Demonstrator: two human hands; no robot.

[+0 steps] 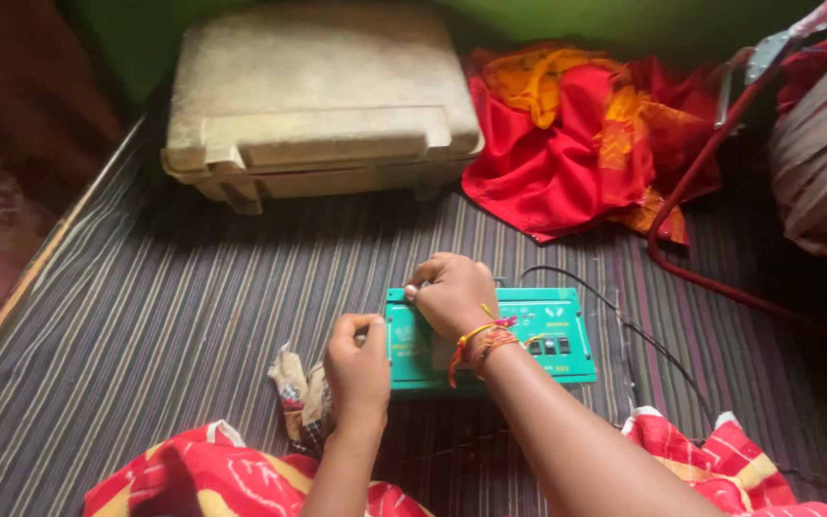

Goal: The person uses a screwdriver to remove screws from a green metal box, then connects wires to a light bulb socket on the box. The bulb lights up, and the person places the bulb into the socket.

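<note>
A flat teal-green electronic box (547, 330) with small black sockets on its face lies on a striped mat in front of me. My right hand (454, 292) rests on the box's upper left corner, fingers pinched together there; thread bands circle its wrist. My left hand (357, 366) is closed at the box's left edge, over a crumpled patterned rag (297, 393). What the fingers pinch is too small to tell. Black wires (643, 340) run from the box's right side.
A beige hard plastic case (318, 96) stands at the back. Red and yellow cloth (576, 134) lies bunched to its right. A red metal-framed strapped seat (815, 134) is at the far right. My red patterned clothing (212, 474) fills the bottom edge.
</note>
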